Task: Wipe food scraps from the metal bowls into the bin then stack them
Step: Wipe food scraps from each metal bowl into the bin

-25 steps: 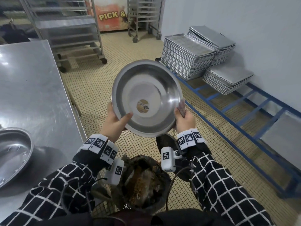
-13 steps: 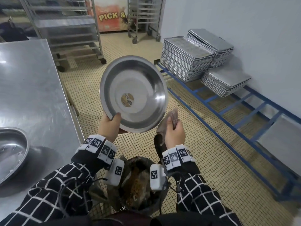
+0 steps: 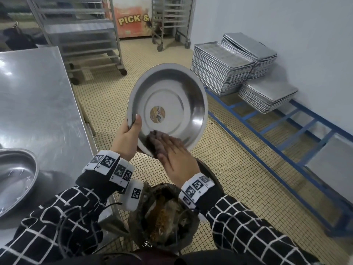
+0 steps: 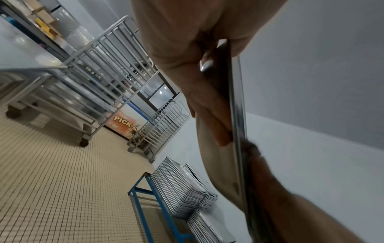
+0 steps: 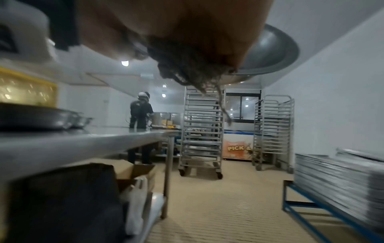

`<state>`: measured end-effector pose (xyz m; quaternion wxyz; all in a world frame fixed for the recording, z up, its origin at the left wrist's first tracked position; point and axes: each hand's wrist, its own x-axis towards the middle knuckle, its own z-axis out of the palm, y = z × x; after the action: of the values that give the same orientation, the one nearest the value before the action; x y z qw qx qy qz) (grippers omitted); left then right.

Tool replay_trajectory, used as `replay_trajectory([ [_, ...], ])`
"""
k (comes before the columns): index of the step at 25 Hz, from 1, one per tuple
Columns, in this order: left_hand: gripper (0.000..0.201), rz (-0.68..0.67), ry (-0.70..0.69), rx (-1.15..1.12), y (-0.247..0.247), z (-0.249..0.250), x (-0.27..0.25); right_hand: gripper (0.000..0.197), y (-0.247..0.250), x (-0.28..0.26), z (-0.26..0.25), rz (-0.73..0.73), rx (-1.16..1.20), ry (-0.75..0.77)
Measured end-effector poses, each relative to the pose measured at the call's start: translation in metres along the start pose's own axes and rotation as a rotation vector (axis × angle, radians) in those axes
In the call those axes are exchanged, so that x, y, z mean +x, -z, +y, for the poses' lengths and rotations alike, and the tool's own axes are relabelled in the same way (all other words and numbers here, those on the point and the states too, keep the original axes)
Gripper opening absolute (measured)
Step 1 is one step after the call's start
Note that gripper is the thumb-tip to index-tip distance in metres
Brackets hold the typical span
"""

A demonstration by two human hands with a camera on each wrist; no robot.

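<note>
A metal bowl (image 3: 172, 92) with a round sticker in its bottom is held up on edge, its inside facing me, above the bin (image 3: 166, 213) of brown food scraps. My left hand (image 3: 131, 131) grips its left rim, thumb inside and fingers behind; the left wrist view shows the rim (image 4: 236, 115) edge-on in that grip. My right hand (image 3: 172, 148) lies flat with straight fingers and presses a dark cloth (image 3: 152, 140) against the lower inside of the bowl. In the right wrist view the cloth (image 5: 187, 70) hangs under the palm against the bowl (image 5: 276, 54).
A second metal bowl (image 3: 15, 178) sits on the steel table (image 3: 38, 102) to my left. Stacked baking trays (image 3: 219, 73) rest on a blue floor rack (image 3: 267, 150) at the right. Wheeled racks (image 3: 86, 35) stand behind. A person (image 5: 141, 115) works far back.
My right hand let go of the bowl's right rim, dropped with the cloth, and now presses it inside the bowl. The left hand alone holds the bowl.
</note>
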<state>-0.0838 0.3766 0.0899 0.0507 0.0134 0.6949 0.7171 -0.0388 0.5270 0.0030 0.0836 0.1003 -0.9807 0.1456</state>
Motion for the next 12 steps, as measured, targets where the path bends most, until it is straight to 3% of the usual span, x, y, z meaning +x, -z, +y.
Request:
replay_trajectory([
  [5,0.016,-0.011,-0.069,0.029,0.003,0.003,0.000,0.068,0.014,0.016,0.054,-0.024,-0.242,-0.197],
  [8,0.020,0.022,-0.063,0.040,0.000,0.000,0.002,0.065,0.009,0.016,0.040,0.026,-0.123,-0.216],
  [12,0.025,0.051,-0.078,0.017,-0.006,-0.002,0.003,0.052,-0.005,-0.002,-0.012,0.140,0.164,-0.088],
])
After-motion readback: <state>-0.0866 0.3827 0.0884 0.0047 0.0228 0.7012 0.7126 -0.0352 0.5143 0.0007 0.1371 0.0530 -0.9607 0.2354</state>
